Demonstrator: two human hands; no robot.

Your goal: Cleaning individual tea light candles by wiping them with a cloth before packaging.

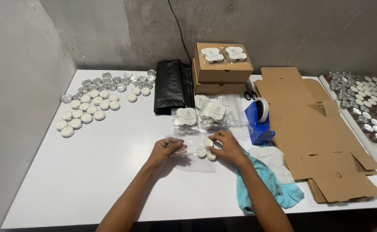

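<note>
Near edge: our forearms cross the front edge of the flat white desk (pixel 89 180); the front left of the desk is bare and open for moving.
Cloths: a crumpled light-blue cloth (pixel 265 182) lies under our right forearm, a white cloth (pixel 274 157) beside it.
Left hand: our left hand (pixel 164 149) pinches the left end of a small clear plastic bag (pixel 187 151).
Right hand: our right hand (pixel 228 146) pinches a round white tealight candle (pixel 208 142) at the bag's right end; two more lie just below it.
Right side: flattened brown cardboard box blanks (pixel 317 137) fill the desk to its right edge, their corner overhanging the front.
Middle: a blue tape dispenser (pixel 259 120) stands just beyond our right hand; sealed clear packets of candles (pixel 205 114) lie just beyond the bag.
Left back: loose white candles and silver metal cups (pixel 98 96) sit in rows near the left wall.
Far edge: folded black plastic bags (pixel 170 86) and two stacked brown cardboard boxes (pixel 220 71) stand against the grey wall.
</note>
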